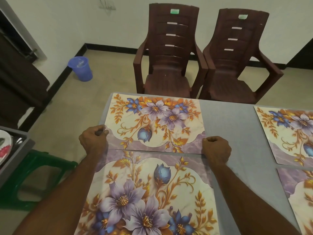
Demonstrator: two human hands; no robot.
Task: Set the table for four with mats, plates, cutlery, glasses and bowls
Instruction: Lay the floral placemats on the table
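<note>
Several floral place mats lie on the grey table (233, 126). The far left mat (152, 122) lies flat by the table's far edge. My left hand (93, 139) pinches that mat's near left corner with curled fingers. My right hand (216, 150) grips its near right corner. The near left mat (149, 192) lies right below it, their edges meeting, and my forearms cross over it. Two more mats sit at the right edge: a far right mat (288, 133) and a near right mat (298, 189), both cut off by the frame.
Two brown plastic chairs (169, 53) (237, 56) stand beyond the table's far edge. A blue bucket (81, 68) sits on the floor by the wall. At the left, a grey tray (15, 158) with a plate (5, 146) rests over a green stool (39, 168).
</note>
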